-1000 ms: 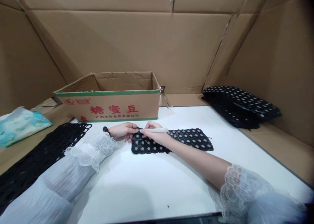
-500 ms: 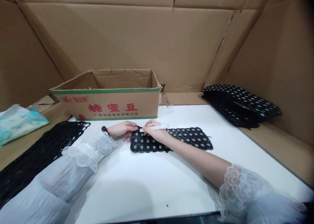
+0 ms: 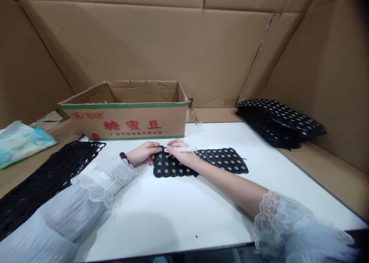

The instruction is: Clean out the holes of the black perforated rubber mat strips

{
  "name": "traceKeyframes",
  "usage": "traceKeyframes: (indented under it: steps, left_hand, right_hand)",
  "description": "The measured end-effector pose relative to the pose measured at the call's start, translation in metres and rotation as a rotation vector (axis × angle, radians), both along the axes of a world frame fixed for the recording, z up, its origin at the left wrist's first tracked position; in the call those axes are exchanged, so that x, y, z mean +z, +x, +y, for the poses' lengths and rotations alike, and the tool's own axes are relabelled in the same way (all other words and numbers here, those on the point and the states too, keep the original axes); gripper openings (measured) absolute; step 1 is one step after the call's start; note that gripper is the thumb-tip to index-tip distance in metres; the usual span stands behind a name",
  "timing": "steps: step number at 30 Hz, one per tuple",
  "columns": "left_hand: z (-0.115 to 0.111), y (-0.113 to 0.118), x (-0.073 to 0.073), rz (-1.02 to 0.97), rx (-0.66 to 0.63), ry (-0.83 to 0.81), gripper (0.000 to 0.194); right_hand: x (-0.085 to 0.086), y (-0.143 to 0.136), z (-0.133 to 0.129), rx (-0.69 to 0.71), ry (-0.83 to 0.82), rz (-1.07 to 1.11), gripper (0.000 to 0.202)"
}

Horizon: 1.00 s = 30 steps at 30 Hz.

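A black openwork piece with rows of pale round spots (image 3: pixel 225 160) lies flat on the white table (image 3: pixel 150 217). At its upper left corner, my left hand (image 3: pixel 145 153) pinches the edge between thumb and fingers. My right hand (image 3: pixel 182 152) is closed around a white pen-like tool (image 3: pixel 187 149), whose tip points left, close to that same corner. The right hand and forearm cover part of the piece's upper edge and middle. Whether the tip touches the piece is too small to tell.
Behind the hands stands an open cardboard box (image 3: pixel 129 120) with red lettering. Black netted material (image 3: pixel 43 182) lies at the left, beside a blue-green tissue pack (image 3: pixel 24 143). Folded black spotted pieces (image 3: pixel 282 120) are piled at the back right. Cardboard walls (image 3: pixel 144 44) surround the table.
The tip of the white tool has shifted slightly left and up with my right hand. My left hand keeps its grip on the corner, and the view has shifted a little.
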<state>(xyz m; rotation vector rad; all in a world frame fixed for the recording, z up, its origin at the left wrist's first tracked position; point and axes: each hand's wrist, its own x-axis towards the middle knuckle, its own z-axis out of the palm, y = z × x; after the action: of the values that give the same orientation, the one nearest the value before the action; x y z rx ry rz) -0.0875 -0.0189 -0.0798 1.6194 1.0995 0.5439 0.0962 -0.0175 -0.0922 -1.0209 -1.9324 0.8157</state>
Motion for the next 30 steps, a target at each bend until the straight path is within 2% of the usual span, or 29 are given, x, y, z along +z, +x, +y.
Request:
traceKeyframes:
  steps: [5,8,12,20,24,27,30]
  left_hand:
    - [-0.013,0.006,0.000,0.076,0.102,0.263,0.023]
    - [-0.020,0.012,0.003,0.182,0.132,0.468,0.022]
    - [-0.024,0.015,0.005,0.418,0.093,0.685,0.024]
    - [-0.026,0.015,0.010,0.433,0.074,0.727,0.025]
    - [-0.021,0.009,0.010,0.476,0.022,0.718,0.024]
    - [-0.016,0.005,0.009,0.486,0.059,0.691,0.024]
    - [-0.011,0.003,0.006,0.435,0.083,0.626,0.025]
  right_hand:
    - [-0.001,0.002,0.003,0.130,-0.009,-0.005,0.032]
    - [-0.002,0.000,0.003,0.102,-0.010,-0.092,0.032]
    - [-0.004,-0.008,0.000,0.005,0.057,-0.237,0.032]
    - [-0.006,-0.012,-0.007,-0.089,0.197,-0.397,0.031]
    - [-0.002,-0.008,-0.003,-0.084,0.087,-0.294,0.029]
    - [0.001,-0.002,0.000,-0.063,-0.050,-0.122,0.030]
    - [0.002,0.002,-0.002,-0.037,-0.056,-0.073,0.033]
